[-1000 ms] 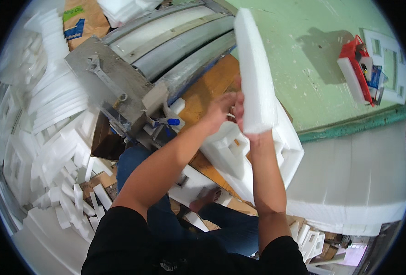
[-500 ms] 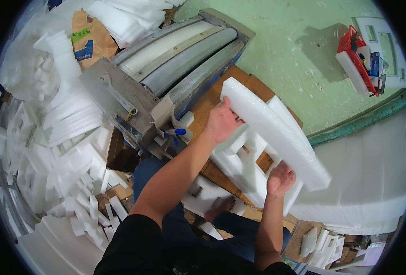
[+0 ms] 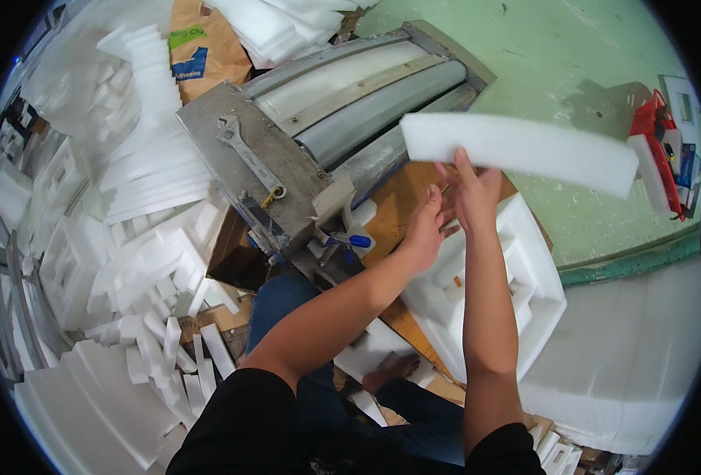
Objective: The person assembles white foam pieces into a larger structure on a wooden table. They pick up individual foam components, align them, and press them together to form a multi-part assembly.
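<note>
A long white foam plank point(image 3: 540, 150) is held up above the brown board, tilted slightly down to the right. My right hand point(image 3: 477, 194) grips its lower edge left of the middle, the thumb on the near face and the other fingers partly hidden. Just beside it, to the left and lower, my left hand point(image 3: 430, 226) has its fingers spread and holds nothing. Beneath my right forearm lies a white foam frame point(image 3: 537, 317) with cut-out openings, resting on the brown board point(image 3: 394, 206).
A grey roller machine point(image 3: 382, 103) stands ahead, with an adjustable wrench point(image 3: 247, 158) on its metal end. White foam offcuts point(image 3: 152, 269) pile up at left beside a brown paper bag point(image 3: 204, 47). A red basket point(image 3: 659, 150) with small items sits on the green floor point(image 3: 556, 63) at right.
The foam plank has been lifted and swung off the foam frame, from steeply slanted to nearly level. My left hand has let go of it; my right hand has moved up and left.
</note>
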### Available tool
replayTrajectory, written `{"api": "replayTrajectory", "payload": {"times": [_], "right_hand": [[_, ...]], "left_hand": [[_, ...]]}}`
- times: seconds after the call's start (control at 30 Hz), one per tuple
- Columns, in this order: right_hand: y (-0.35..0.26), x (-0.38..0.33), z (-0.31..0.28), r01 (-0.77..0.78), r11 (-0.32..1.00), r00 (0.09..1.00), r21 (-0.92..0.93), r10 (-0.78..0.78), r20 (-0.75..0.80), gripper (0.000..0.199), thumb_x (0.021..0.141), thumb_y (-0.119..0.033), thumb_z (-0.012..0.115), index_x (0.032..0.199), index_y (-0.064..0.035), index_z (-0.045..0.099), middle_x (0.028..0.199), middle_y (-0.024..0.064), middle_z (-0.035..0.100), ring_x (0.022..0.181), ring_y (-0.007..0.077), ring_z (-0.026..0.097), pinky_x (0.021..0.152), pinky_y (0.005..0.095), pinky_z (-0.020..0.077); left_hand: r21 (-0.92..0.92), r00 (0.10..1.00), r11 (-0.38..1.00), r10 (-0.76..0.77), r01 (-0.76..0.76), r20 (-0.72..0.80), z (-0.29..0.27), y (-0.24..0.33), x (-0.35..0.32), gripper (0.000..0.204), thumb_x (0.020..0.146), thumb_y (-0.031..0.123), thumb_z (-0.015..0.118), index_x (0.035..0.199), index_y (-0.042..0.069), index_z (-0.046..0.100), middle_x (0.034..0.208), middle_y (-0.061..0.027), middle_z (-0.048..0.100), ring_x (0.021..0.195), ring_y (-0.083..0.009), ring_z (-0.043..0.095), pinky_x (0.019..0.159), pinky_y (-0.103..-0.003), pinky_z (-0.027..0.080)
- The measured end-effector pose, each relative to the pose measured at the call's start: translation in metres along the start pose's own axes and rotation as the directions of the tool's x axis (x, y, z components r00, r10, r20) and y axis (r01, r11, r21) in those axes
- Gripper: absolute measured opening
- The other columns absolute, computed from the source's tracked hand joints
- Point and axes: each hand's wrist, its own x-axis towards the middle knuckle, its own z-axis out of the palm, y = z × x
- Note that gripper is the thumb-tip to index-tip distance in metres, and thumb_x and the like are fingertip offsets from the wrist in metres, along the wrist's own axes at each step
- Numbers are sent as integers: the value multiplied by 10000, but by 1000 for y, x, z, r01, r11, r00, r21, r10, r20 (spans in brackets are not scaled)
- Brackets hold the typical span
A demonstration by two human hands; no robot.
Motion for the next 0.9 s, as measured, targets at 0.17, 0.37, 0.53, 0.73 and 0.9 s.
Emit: {"api": "replayTrajectory", "payload": {"times": [0.17, 0.37, 0.53, 0.73, 0.9], "right_hand": [[41, 73, 60, 96, 882, 993, -461, -120, -23, 464, 898, -164, 786, 1233, 71, 568, 1126, 214, 707, 1031, 328, 711, 904, 416, 580], [41, 110, 128, 271, 698, 960, -663, -248, 131, 422, 938, -161, 761, 1219, 52, 529, 1217, 204, 629, 978, 285, 709, 813, 420, 656], [21, 88, 131, -101, 995, 985, -24, 104, 137, 429, 998, -285, 706, 1253, 26, 557, 1229, 211, 646, 1045, 294, 698, 961, 391, 615], [-37, 28, 13, -330, 824, 934, 460, 215, 285, 448, 1039, -300, 645, 1343, 4, 518, 1275, 167, 654, 1113, 274, 705, 960, 408, 614], [-81, -50, -72, -255, 793, 967, 554, 218, 133, 454, 1046, -318, 624, 1367, -14, 523, 1332, 139, 648, 1190, 258, 680, 967, 380, 617]], "left_hand": [[328, 982, 936, -75, 130, -176, -16, -21, 9, 425, 1112, 415, 397, 1431, 174, 540, 1260, 12, 634, 1097, -135, 607, 890, -334, 505], [210, 987, 975, -42, 75, -157, -19, -20, 0, 418, 1062, 372, 525, 1366, 93, 588, 1169, -5, 676, 1031, -103, 613, 863, -258, 496], [461, 995, 882, -88, 100, -47, -14, -7, -6, 439, 991, 271, 638, 1358, 40, 574, 1172, -33, 676, 1059, -131, 613, 896, -313, 487], [778, 993, 618, 109, -110, 54, -60, -63, 23, 460, 954, 198, 676, 1354, 2, 560, 1156, -120, 688, 1033, -222, 660, 913, -374, 519], [897, 989, 417, 38, -148, 145, -58, -61, 9, 503, 923, 191, 720, 1367, 18, 558, 1181, -167, 672, 981, -270, 682, 905, -401, 534]]}}
